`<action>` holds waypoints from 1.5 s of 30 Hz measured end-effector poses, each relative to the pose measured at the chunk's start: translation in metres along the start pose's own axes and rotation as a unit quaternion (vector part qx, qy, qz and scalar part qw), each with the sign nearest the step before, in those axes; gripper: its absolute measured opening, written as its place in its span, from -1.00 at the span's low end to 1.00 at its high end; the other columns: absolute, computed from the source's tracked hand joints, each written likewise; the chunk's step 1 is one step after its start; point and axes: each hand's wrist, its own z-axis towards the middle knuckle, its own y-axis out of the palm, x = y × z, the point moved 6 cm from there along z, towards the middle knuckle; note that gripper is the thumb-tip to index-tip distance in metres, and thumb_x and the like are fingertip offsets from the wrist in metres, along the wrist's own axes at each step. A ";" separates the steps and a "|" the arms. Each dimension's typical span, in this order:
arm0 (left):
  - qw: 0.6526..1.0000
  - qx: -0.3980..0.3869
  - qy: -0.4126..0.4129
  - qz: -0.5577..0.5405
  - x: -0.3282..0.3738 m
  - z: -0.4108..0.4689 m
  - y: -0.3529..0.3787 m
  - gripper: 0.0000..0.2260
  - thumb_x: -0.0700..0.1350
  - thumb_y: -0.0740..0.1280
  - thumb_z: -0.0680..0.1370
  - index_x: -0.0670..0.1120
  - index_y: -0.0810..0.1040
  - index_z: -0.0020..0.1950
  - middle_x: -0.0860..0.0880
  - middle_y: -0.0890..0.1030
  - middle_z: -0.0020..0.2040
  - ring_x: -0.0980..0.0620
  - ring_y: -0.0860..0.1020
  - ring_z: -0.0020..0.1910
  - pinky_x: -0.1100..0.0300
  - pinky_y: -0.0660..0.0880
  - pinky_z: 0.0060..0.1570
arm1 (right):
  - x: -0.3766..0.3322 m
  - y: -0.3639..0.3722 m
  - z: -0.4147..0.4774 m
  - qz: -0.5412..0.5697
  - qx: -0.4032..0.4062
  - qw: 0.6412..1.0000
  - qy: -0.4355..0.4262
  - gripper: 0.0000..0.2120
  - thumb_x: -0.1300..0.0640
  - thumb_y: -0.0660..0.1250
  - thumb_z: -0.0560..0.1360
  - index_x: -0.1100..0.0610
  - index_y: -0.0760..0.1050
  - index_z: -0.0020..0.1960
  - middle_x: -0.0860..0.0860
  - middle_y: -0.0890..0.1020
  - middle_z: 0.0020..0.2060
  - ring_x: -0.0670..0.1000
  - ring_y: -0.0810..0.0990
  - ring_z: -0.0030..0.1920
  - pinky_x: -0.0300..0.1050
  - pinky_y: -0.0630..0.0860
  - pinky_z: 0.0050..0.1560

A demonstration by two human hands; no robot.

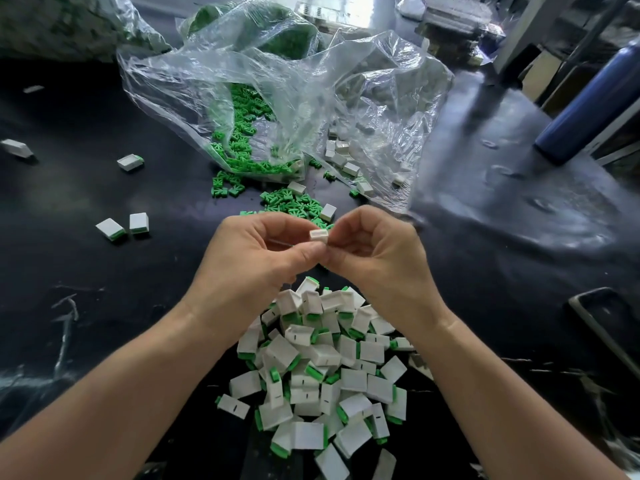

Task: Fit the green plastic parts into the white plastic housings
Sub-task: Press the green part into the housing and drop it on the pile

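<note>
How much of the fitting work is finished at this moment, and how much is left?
Done: a big pile of assembled housings with green ends lies near the person, and a few more sit apart on the left. In hand: both hands, left hand and right hand, pinch one white housing. Left: many loose green parts and empty housings spill from the plastic bags.

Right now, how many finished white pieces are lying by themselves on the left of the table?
4: one near the left edge, one further right, and two side by side left of the left hand.
</note>
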 end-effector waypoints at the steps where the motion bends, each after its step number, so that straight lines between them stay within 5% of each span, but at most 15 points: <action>1: 1.000 0.012 0.002 -0.002 0.000 0.000 -0.002 -0.89 -0.23 0.44 0.38 -0.02 0.64 -0.24 0.03 0.65 -0.37 0.18 0.54 -0.41 0.32 0.48 -0.41 | 0.000 0.001 0.000 -0.004 -0.016 1.000 0.005 -0.71 0.33 0.48 0.32 -0.02 0.50 -0.27 -0.08 0.63 -0.34 -0.10 0.62 -0.29 -0.22 0.57 -0.19; 7: 0.997 0.067 -0.013 -0.027 -0.002 0.002 -0.012 -0.94 -0.21 0.39 0.44 -0.06 0.59 -0.20 0.00 0.65 -0.31 0.14 0.60 -0.40 0.32 0.52 -0.44 | 0.022 -0.025 0.007 -0.188 0.047 0.978 0.084 -0.89 0.15 0.39 0.45 -0.05 0.57 -0.21 -0.19 0.60 -0.33 -0.26 0.54 -0.29 -0.44 0.44 -0.17; 11: 0.998 0.065 -0.013 -0.022 -0.001 0.001 -0.011 -0.92 -0.22 0.39 0.44 -0.04 0.60 -0.20 -0.03 0.66 -0.27 0.14 0.60 -0.39 0.32 0.51 -0.44 | 0.037 -0.027 0.013 -0.291 0.056 0.947 0.123 -0.82 0.07 0.31 0.51 0.08 0.62 0.04 -0.03 0.62 -0.07 -0.04 0.55 -0.04 -0.17 0.45 0.06; 16: 0.998 0.055 -0.013 -0.022 -0.001 0.001 -0.008 -0.86 -0.26 0.39 0.44 -0.02 0.60 -0.22 -0.01 0.67 -0.29 0.14 0.60 -0.38 0.32 0.51 -0.42 | 0.040 -0.017 0.017 -0.379 0.028 0.920 0.099 -0.77 0.01 0.34 0.48 0.05 0.61 0.10 -0.01 0.51 -0.04 0.02 0.49 0.05 -0.11 0.40 0.07; 20: 0.999 0.037 -0.011 -0.020 -0.001 0.000 -0.005 -0.83 -0.29 0.41 0.41 -0.01 0.62 -0.23 0.02 0.65 -0.35 0.14 0.58 -0.35 0.33 0.53 -0.39 | 0.036 -0.023 0.016 -0.336 0.042 0.936 0.100 -0.94 0.07 0.43 0.41 0.03 0.60 -0.15 -0.07 0.54 -0.23 -0.03 0.54 -0.14 -0.15 0.46 -0.03; 23: 1.000 0.021 -0.012 -0.015 0.000 0.000 -0.003 -0.82 -0.30 0.42 0.40 -0.01 0.63 -0.25 0.07 0.64 -0.41 0.18 0.56 -0.38 0.35 0.54 -0.38 | 0.031 -0.031 0.013 -0.230 0.067 0.964 0.118 -0.82 0.14 0.45 0.39 0.00 0.49 -0.31 -0.13 0.54 -0.39 -0.16 0.50 -0.33 -0.33 0.43 -0.23; 29: 1.000 0.005 -0.014 -0.009 0.000 -0.001 0.000 -0.83 -0.30 0.42 0.41 -0.02 0.64 -0.23 0.09 0.61 -0.42 0.21 0.52 -0.40 0.33 0.52 -0.36 | 0.004 -0.027 -0.001 0.083 0.014 0.991 0.102 -0.78 0.40 0.36 0.40 0.08 0.57 -0.19 -0.09 0.63 -0.42 -0.17 0.58 -0.39 -0.36 0.46 -0.36; 35: 1.000 -0.017 -0.010 0.006 0.000 0.000 0.002 -0.81 -0.34 0.44 0.37 -0.05 0.63 -0.27 0.05 0.61 -0.42 0.16 0.52 -0.42 0.31 0.50 -0.38 | -0.006 -0.020 -0.006 0.106 0.009 0.990 0.096 -0.78 0.41 0.35 0.40 0.09 0.56 -0.17 -0.08 0.63 -0.43 -0.14 0.58 -0.39 -0.34 0.47 -0.36; 45: 0.998 -0.062 -0.016 -0.019 -0.002 -0.003 0.007 -0.90 -0.14 0.44 0.24 -0.08 0.64 -0.27 -0.08 0.66 -0.36 0.07 0.61 -0.39 0.28 0.56 -0.37 | -0.013 -0.013 -0.008 0.088 -0.018 0.993 0.077 -0.80 0.41 0.37 0.38 0.11 0.56 -0.19 -0.05 0.63 -0.38 -0.13 0.58 -0.36 -0.35 0.47 -0.32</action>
